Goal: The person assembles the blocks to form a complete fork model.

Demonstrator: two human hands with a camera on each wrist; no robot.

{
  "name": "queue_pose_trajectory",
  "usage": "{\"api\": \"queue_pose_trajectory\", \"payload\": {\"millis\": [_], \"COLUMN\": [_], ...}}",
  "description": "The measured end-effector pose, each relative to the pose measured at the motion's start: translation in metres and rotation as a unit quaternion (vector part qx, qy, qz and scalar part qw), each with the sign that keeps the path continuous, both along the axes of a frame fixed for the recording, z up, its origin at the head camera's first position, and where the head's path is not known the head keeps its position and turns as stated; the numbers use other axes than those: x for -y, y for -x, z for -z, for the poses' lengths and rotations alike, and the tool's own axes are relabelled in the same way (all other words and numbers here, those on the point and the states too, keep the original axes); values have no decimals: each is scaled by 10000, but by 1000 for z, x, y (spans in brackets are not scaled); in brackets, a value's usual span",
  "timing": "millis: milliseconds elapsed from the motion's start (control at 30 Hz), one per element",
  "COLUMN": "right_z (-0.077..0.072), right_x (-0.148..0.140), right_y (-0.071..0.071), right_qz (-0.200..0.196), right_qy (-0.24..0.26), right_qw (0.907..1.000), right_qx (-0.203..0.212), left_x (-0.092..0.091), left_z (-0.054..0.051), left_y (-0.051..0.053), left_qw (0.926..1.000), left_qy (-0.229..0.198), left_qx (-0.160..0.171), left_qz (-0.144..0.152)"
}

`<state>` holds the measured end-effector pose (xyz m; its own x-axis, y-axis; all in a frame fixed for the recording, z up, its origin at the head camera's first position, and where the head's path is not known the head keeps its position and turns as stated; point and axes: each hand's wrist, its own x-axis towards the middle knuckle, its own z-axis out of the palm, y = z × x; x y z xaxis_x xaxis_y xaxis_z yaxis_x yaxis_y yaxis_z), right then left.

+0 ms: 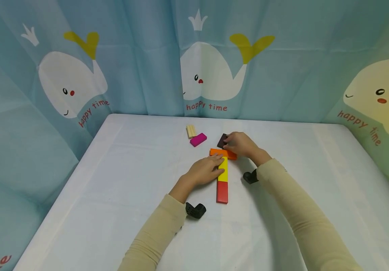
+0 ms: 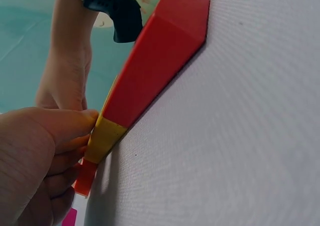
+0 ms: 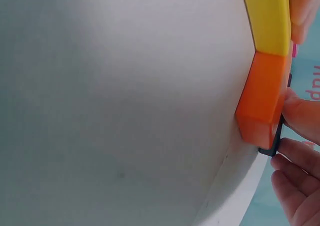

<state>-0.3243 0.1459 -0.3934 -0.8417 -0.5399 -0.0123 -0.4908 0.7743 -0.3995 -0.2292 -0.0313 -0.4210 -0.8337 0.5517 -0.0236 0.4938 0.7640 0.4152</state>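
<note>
Red [image 1: 222, 192], yellow [image 1: 225, 174] and orange [image 1: 215, 151] blocks lie on the white table in a T shape, the orange one crosswise at the far end. My left hand [image 1: 204, 170] rests along the left side of the yellow block, its fingers reaching the orange block and its thumb on the yellow one. Just beyond the orange block, my right hand [image 1: 242, 145] pinches a black block [image 1: 221, 142] between thumb and fingers. In the right wrist view, the black block [image 3: 268, 150] is mostly hidden behind the orange block [image 3: 261, 89].
A magenta block [image 1: 198, 139] and a pale wooden block [image 1: 191, 131] lie at the far side, left of the black one. Black wrist devices [image 1: 196, 210] sit at both sleeves. A blue curtain [image 1: 154, 67] with whale prints stands behind the table [image 1: 130, 169].
</note>
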Motion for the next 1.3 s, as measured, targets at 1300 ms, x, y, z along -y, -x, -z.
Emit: {"api": "queue_pose_trajectory", "payload": {"millis": [1300], "right_z": [2], "right_x": [-26], "right_y": [-9], "right_qz": [-218], "right_qy": [-366], "right_qw": [9985], "right_qx": [-332], "left_x": [0], "left_z": [2], "left_y": [-2], "left_qw": [9996], "left_qy": [-280], "left_qx": [-67], "left_qz": [27]}}
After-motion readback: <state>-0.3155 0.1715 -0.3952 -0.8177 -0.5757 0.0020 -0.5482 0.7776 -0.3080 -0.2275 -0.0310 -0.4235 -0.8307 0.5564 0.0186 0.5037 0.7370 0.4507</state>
